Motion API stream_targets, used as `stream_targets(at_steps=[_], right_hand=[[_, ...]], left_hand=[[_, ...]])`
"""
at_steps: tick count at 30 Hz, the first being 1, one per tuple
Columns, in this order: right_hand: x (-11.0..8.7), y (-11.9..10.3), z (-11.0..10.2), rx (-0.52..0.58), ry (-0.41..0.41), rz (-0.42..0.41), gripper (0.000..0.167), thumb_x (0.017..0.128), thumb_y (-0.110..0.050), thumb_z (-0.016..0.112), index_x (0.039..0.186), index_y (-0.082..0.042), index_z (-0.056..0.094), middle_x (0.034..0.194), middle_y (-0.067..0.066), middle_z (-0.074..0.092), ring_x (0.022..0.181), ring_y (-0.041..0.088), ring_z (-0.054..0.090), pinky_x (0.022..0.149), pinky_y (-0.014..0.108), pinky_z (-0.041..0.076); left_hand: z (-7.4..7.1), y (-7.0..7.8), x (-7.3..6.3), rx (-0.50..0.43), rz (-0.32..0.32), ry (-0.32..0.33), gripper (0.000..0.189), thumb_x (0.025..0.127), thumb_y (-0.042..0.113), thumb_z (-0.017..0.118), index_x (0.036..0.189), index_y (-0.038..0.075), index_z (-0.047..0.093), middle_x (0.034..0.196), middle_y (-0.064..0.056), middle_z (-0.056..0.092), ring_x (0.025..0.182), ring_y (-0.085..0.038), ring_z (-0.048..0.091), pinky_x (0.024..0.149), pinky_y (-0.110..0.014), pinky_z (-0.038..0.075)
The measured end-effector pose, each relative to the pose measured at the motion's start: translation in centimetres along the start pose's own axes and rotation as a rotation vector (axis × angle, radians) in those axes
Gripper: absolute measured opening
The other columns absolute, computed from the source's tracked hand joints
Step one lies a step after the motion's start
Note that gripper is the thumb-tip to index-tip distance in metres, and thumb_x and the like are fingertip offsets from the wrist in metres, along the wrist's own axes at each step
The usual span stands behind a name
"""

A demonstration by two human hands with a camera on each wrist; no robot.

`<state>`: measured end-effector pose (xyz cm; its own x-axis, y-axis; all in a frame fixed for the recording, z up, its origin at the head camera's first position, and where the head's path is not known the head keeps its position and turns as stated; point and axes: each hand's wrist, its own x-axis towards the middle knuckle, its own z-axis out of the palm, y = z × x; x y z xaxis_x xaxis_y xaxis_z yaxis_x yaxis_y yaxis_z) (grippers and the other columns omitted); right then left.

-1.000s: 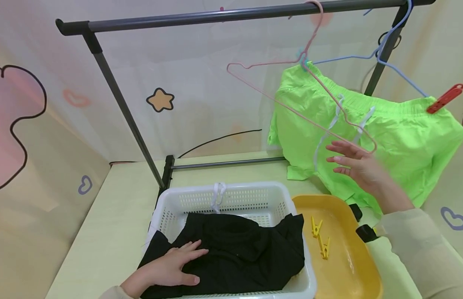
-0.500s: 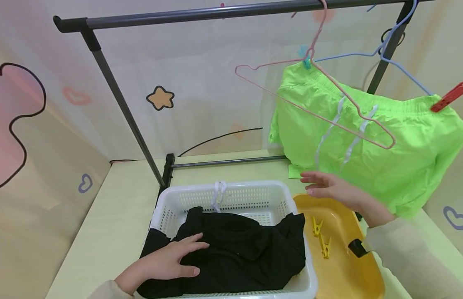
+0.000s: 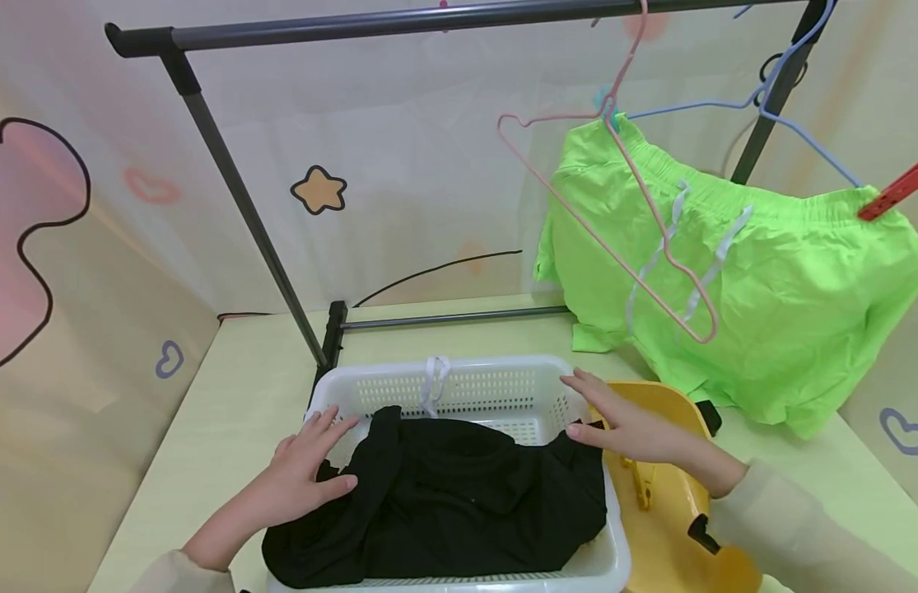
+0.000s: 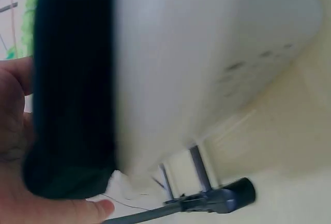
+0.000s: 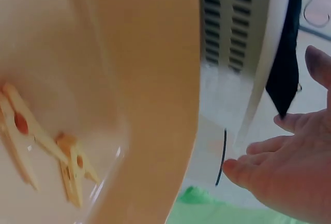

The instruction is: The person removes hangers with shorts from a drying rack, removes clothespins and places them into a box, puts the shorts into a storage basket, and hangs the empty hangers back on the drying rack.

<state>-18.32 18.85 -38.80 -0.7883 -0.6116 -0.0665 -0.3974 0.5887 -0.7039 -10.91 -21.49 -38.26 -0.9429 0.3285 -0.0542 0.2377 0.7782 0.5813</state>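
Note:
A rumpled black garment [image 3: 473,502] lies in the white perforated basket [image 3: 496,367], and part of it spills over the left rim. My left hand [image 3: 305,471] has its fingers spread over the garment's left end; in the left wrist view the dark cloth [image 4: 75,89] hangs over the basket's side beside the thumb and palm. Above the basket's right rim my right hand [image 3: 625,422] reaches in with fingers extended, close to the garment's right corner. That corner [image 5: 284,74] points down near the fingertips in the right wrist view.
A dark rack bar [image 3: 399,27] spans the top. From it hang a pink hanger [image 3: 628,60] and, on a blue hanger [image 3: 810,140], lime green shorts [image 3: 785,288] with a red clothespin [image 3: 896,191]. A yellow tray [image 3: 662,543] with yellow clothespins [image 5: 75,169] sits right of the basket.
My right hand has left the pink hanger and come down left to the basket's right rim. My left hand has shifted up and left across the garment. The pink hanger has swung.

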Motion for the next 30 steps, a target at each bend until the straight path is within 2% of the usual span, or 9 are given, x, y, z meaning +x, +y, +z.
stream_targets(at_steps=[2,5,12,15,18,21,24,30], right_hand=[[-0.1,-0.4,0.6,-0.021,-0.01,-0.013,0.068,0.088,-0.035,0.051,0.14,-0.005,0.018,0.145,0.024,0.002,0.132,0.044,0.003,0.099,0.061,0.015],[-0.2,-0.9,1.5,-0.065,-0.029,-0.05,0.068,0.087,-0.036,0.053,0.139,-0.004,0.022,0.145,0.025,0.004,0.132,0.044,0.001,0.099,0.062,0.012],[-0.3,-2.0,3.1,-0.312,-0.074,-0.155,0.067,0.085,-0.043,0.052,0.136,-0.004,0.031,0.143,0.025,0.018,0.13,0.045,0.014,0.099,0.062,0.011],[-0.3,-2.6,3.7,-0.389,-0.107,-0.213,0.065,0.085,-0.045,0.05,0.134,-0.005,0.034,0.142,0.023,0.022,0.129,0.044,0.018,0.099,0.061,0.014],[-0.3,-3.2,4.3,-0.462,-0.174,-0.248,0.063,0.086,-0.045,0.049,0.134,-0.007,0.035,0.142,0.021,0.024,0.13,0.041,0.021,0.1,0.059,0.016],[-0.4,-3.8,4.8,-0.528,-0.279,-0.239,0.063,0.086,-0.048,0.046,0.135,-0.012,0.035,0.144,0.018,0.023,0.131,0.037,0.021,0.101,0.056,0.018],[-0.3,-4.2,5.4,-0.603,-0.364,-0.224,0.063,0.085,-0.052,0.045,0.137,-0.017,0.033,0.145,0.014,0.022,0.133,0.032,0.021,0.102,0.053,0.021],[0.0,-4.3,6.4,-0.738,-0.438,-0.221,0.064,0.084,-0.056,0.043,0.138,-0.025,0.029,0.147,0.008,0.019,0.134,0.027,0.019,0.1,0.05,0.028]], left_hand=[[0.3,-0.3,0.0,-0.005,-0.034,-0.018,0.066,0.079,0.026,0.064,0.135,0.007,0.034,0.144,-0.025,0.015,0.13,-0.046,0.005,0.091,-0.067,0.005],[0.9,-0.6,0.0,0.002,-0.043,-0.057,0.067,0.079,0.029,0.064,0.135,0.007,0.034,0.144,-0.024,0.014,0.131,-0.046,0.004,0.091,-0.067,0.0],[2.1,-0.1,0.1,0.065,-0.022,-0.126,0.068,0.076,0.032,0.066,0.134,0.011,0.037,0.145,-0.02,0.017,0.133,-0.043,0.005,0.095,-0.065,-0.005],[2.3,0.1,0.1,0.038,-0.002,-0.204,0.068,0.077,0.032,0.066,0.135,0.012,0.036,0.146,-0.018,0.015,0.133,-0.042,0.004,0.096,-0.064,-0.004],[2.5,0.3,0.0,-0.003,0.001,-0.315,0.069,0.078,0.033,0.064,0.136,0.013,0.033,0.147,-0.017,0.013,0.133,-0.042,0.002,0.095,-0.065,-0.003],[2.7,0.4,-0.1,-0.009,-0.011,-0.414,0.07,0.078,0.035,0.063,0.137,0.015,0.031,0.147,-0.016,0.011,0.133,-0.041,0.001,0.095,-0.066,-0.003],[3.0,0.4,-0.1,0.0,-0.004,-0.472,0.071,0.078,0.037,0.063,0.138,0.017,0.03,0.147,-0.015,0.01,0.133,-0.041,0.001,0.096,-0.066,-0.002],[3.9,-0.1,-0.1,0.021,0.019,-0.507,0.075,0.079,0.042,0.06,0.14,0.021,0.023,0.148,-0.013,0.002,0.134,-0.039,-0.002,0.096,-0.066,-0.001]])
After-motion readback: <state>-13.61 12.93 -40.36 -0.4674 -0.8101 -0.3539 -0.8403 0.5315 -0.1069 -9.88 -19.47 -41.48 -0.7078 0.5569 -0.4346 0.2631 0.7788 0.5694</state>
